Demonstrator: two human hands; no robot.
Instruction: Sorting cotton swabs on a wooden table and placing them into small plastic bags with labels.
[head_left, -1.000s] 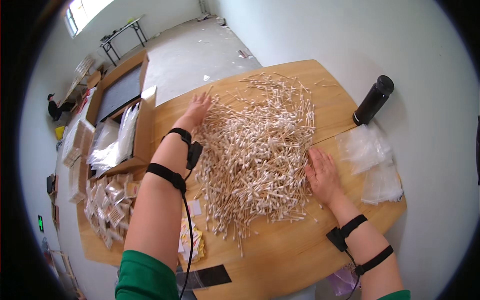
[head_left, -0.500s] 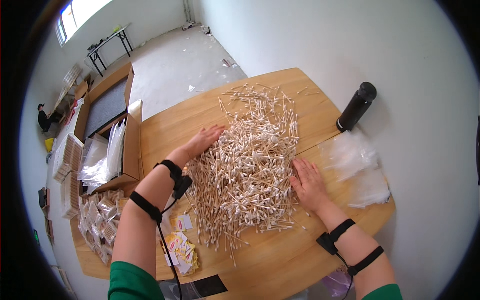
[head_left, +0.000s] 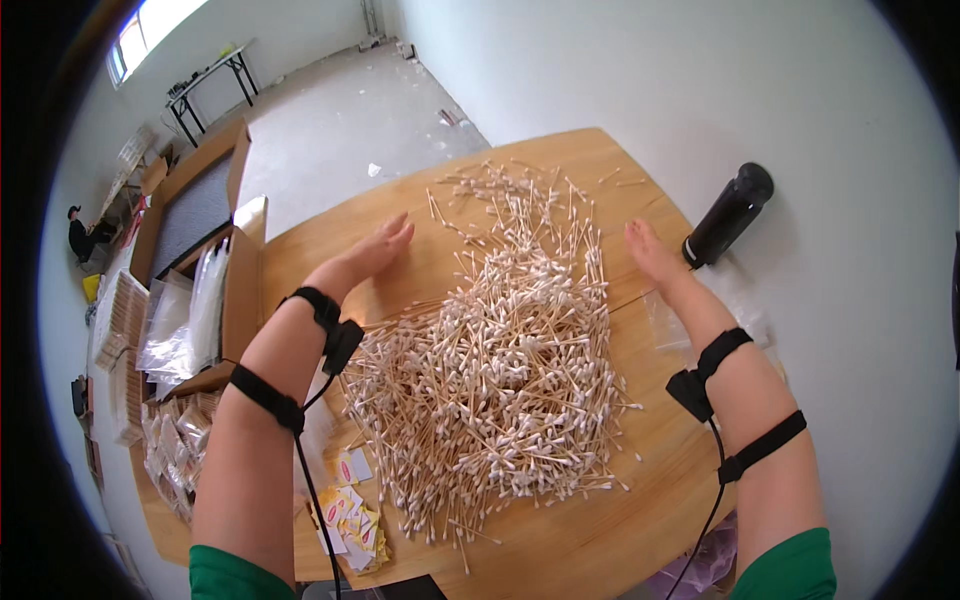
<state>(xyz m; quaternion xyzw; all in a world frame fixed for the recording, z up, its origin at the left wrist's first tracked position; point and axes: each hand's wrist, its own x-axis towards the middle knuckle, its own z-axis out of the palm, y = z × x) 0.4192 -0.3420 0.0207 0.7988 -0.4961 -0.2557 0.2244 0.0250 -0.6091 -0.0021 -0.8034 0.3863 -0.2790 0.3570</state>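
A broad heap of cotton swabs (head_left: 500,390) with white tips and pale wooden sticks covers the middle of the wooden table (head_left: 560,550). To the left of the heap's far part, my left hand (head_left: 380,248) is raised a little above the bare wood. Its fingers stretch forward and it holds nothing. My right hand (head_left: 652,250) hovers on the other side, to the right of the pile and close to a black bottle (head_left: 728,215). Turned edge-on, it shows straight fingers and nothing held. Both hands are apart from the swabs.
An open cardboard box (head_left: 245,290) of clear plastic bags stands at the left, with packed swab bundles (head_left: 175,450) in front. Small printed cards (head_left: 350,520) lie near the heap's lower left. Clear bags (head_left: 735,300) lie beneath my right forearm. A person (head_left: 85,238) sits far left.
Both hands have left the sides of the heap and moved farther forward. The left shifted outward to the left, and the right moved outward toward the bottle.
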